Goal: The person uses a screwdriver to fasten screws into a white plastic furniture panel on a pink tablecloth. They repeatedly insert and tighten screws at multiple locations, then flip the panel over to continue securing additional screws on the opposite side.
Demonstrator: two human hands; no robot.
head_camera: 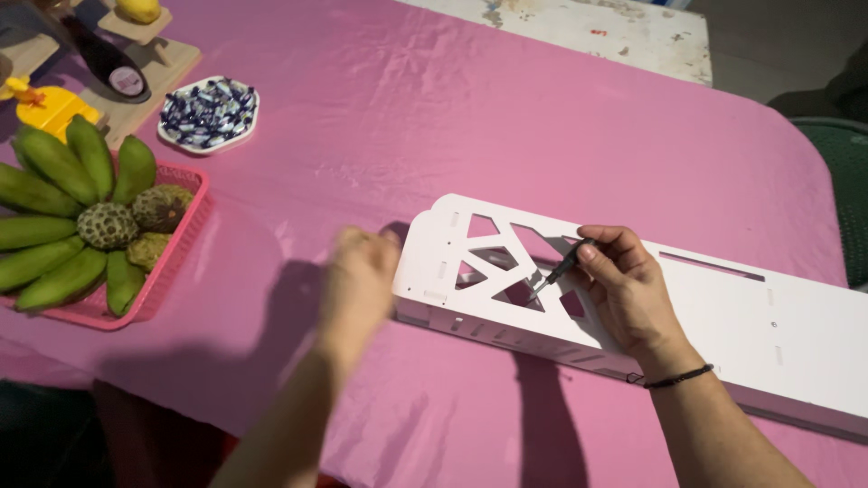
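A long white panel (723, 307) with triangular cut-outs at its left end lies across the pink tablecloth. My right hand (624, 289) rests on the panel and grips a small dark screwdriver (559, 269), its tip pointing down into a cut-out. My left hand (357, 280) is blurred, just left of the panel's left end; its fingers look curled, and whether it touches the panel or holds anything is unclear.
A pink basket (172, 271) at the left holds green bananas (54, 172) and custard apples (108, 226). A white dish of wrapped sweets (209, 114), a dark bottle (104, 59) and a wooden stand sit at the back left. A green chair (845, 181) stands at the right.
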